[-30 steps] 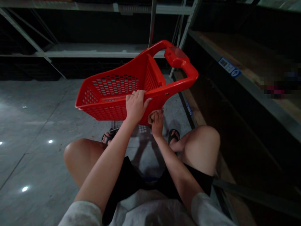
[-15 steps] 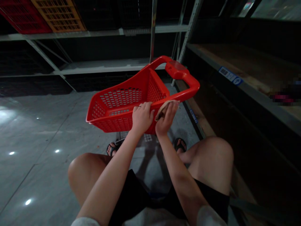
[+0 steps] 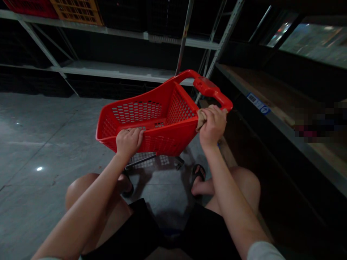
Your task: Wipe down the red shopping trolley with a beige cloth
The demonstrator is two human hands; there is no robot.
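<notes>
A red plastic shopping cart [image 3: 173, 139] with perforated walls stands in front of my knees, its handle toward the right. My left hand [image 3: 129, 141] is closed over the near rim, toward the cart's front end. Farther right, my right hand [image 3: 214, 124] grips a tan cloth [image 3: 201, 119] against the near side of the cart, where the handle arm begins. Part of the cloth is hidden under the fingers. Inside, the visible part of the basket holds nothing.
Behind the cart runs a white metal rack [image 3: 108, 70] bearing a yellow crate [image 3: 77, 11], a red crate [image 3: 32, 8] and dark crates. A wooden shelf [image 3: 252, 81] with a blue-and-white label [image 3: 258, 103] lies close on the right. Grey floor [image 3: 35, 144] extends left.
My left hand has slid left along the rim. My right hand, with the cloth, has moved right and up to the handle arm. The camera view has shifted slightly.
</notes>
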